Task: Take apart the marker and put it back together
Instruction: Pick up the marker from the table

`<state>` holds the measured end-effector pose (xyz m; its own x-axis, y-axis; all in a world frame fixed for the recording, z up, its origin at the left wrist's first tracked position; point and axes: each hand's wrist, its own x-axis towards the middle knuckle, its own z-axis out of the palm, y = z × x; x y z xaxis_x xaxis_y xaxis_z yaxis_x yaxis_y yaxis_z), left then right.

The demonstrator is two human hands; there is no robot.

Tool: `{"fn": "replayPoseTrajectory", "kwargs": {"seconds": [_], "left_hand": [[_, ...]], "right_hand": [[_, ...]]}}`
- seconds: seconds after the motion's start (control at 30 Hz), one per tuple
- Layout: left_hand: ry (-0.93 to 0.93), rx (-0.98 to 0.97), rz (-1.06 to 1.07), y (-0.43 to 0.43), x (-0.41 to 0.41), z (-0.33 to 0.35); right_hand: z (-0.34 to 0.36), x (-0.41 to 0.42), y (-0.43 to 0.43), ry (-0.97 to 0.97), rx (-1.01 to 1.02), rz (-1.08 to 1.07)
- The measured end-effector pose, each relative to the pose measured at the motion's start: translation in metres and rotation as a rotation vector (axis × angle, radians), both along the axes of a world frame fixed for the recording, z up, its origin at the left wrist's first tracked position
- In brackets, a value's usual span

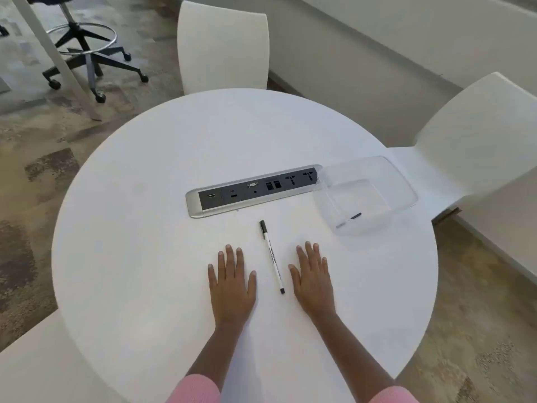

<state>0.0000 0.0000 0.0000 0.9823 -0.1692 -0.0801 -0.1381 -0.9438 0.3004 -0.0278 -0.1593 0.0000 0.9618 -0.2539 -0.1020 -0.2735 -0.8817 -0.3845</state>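
Observation:
A slim white marker (272, 258) with a black cap at its far end and a black tip plug at its near end lies on the round white table (145, 257), pointing away from me. My left hand (231, 282) rests flat, palm down, just left of the marker. My right hand (312, 279) rests flat, palm down, just right of it. Neither hand touches the marker; the fingers of both are spread and hold nothing.
A grey power and data socket strip (252, 190) is set into the table beyond the marker. A clear plastic box (366, 196) stands at the table's right edge. White chairs (223, 48) stand at the far side and right; a wheeled stool (84, 50) is far left.

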Motion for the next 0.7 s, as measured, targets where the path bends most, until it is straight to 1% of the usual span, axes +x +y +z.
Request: {"fn": "replayPoseTrajectory", "kwargs": {"seconds": [0.07, 0.17, 0.2, 0.3, 0.43, 0.5, 0.6, 0.63, 0.7], "left_hand": [[0.033, -0.021, 0.005, 0.000, 0.001, 0.005], [0.013, -0.008, -0.006, 0.002, 0.002, 0.004], [0.033, -0.006, -0.015, 0.002, 0.002, 0.005], [0.005, -0.009, -0.031, 0.004, 0.005, 0.003], [0.026, -0.070, -0.020, 0.006, 0.008, 0.000], [0.049, -0.068, -0.032, 0.006, 0.010, -0.002], [0.082, -0.070, -0.047, 0.005, 0.014, 0.000], [0.091, -0.100, -0.047, 0.003, 0.015, 0.002], [0.099, -0.244, -0.031, -0.001, 0.015, 0.009]], "right_hand": [[0.002, -0.002, 0.012, -0.037, 0.037, -0.026], [0.003, -0.007, 0.030, -0.122, 0.058, -0.023], [0.002, -0.008, 0.033, -0.141, 0.062, -0.032], [0.003, -0.009, 0.036, -0.180, 0.054, -0.040], [0.005, -0.006, 0.037, -0.154, 0.094, -0.077], [0.006, -0.005, 0.036, -0.140, 0.121, -0.109], [0.010, -0.005, 0.035, -0.152, 0.209, -0.176], [0.013, -0.004, 0.035, -0.160, 0.252, -0.205], [0.019, -0.003, 0.035, -0.177, 0.323, -0.244]]}}
